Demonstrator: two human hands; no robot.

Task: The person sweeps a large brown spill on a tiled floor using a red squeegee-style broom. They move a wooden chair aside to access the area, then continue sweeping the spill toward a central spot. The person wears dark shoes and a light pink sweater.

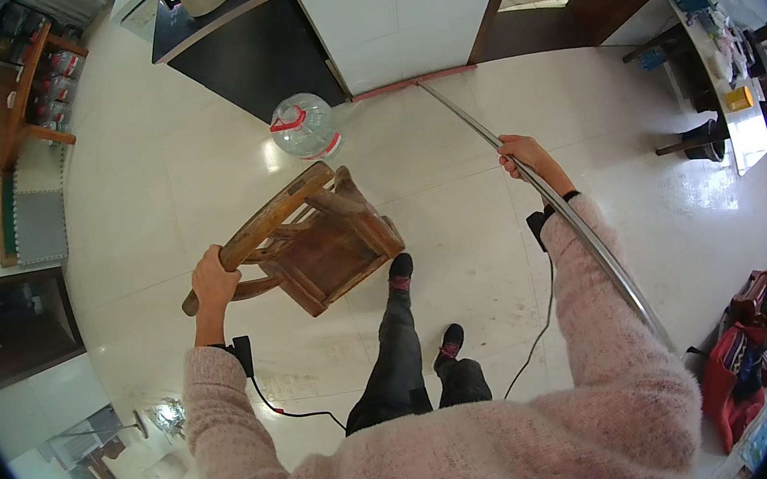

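in the head view, the only one we've got, our left hand has its fingers curled round the top rail of a wooden chair, close to the rail's near-left end. the chair's just ahead and to our left on the pale tiled floor, though we can't tell if all its legs are down. our right hand has its fingers closed round a long metal pole, which runs from near the foot of the white wall back along our right sleeve.

handling-wise, we'd guess the chair is solid and fairly heavy, stiff all over and not fragile. holding the rail at one end probably lets it twist, so we'd go nearer the middle. the pole looks light for its length but rigid, and the smooth shiny metal might slip; around its balance point seems best. mind the clear plastic bottle just beyond the chair, too.
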